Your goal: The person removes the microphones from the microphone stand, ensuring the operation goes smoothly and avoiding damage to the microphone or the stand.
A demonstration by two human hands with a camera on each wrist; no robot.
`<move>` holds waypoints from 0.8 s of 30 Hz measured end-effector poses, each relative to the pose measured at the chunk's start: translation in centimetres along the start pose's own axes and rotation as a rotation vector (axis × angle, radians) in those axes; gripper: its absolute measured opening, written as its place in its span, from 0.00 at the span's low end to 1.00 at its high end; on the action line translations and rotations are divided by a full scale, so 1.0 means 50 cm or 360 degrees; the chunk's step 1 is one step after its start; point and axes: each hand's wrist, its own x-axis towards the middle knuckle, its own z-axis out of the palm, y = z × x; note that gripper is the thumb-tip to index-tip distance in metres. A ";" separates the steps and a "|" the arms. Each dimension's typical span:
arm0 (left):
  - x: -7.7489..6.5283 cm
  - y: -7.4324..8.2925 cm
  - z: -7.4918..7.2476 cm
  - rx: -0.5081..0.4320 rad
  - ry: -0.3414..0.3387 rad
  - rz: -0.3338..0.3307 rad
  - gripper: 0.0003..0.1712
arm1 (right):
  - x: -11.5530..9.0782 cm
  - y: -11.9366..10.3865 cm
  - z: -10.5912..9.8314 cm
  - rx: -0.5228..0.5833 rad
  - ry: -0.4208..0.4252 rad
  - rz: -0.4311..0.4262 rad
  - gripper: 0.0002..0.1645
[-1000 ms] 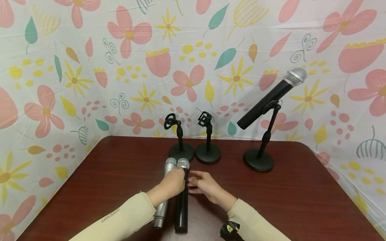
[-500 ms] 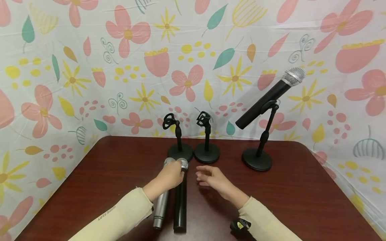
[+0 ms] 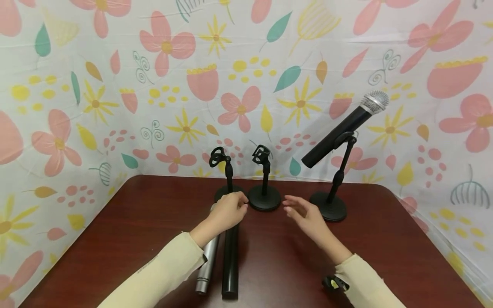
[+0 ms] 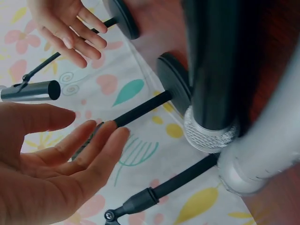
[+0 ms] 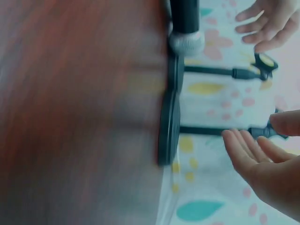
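Note:
Two microphones lie side by side on the table, a black one [image 3: 230, 267] and a silver one [image 3: 208, 267]. My left hand [image 3: 229, 210] is above their head ends and hides most of them in the head view. Its fingers [image 4: 101, 150] are loosely bent with nothing between them in the left wrist view, where the black microphone's mesh head [image 4: 208, 131] shows apart from the hand. My right hand [image 3: 311, 220] is over the table right of the middle microphone stand [image 3: 265, 196], fingers relaxed and holding nothing.
A second bare stand [image 3: 229, 173] is behind my left hand, beside the middle one. At the right, another stand [image 3: 335, 205] carries a tilted black microphone [image 3: 339, 134] with a silver head. Flowered cloth [image 3: 246, 64] hangs right behind the brown table [image 3: 165, 205].
My left hand has come off the black microphone and moved forward toward the stands. My right hand has moved away to the right. Both lying microphones stay in place.

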 end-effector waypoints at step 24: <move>0.158 0.161 0.005 -0.0587 0.0221 0.0436 0.18 | -0.002 -0.011 -0.164 -0.0176 0.0720 -0.0249 0.18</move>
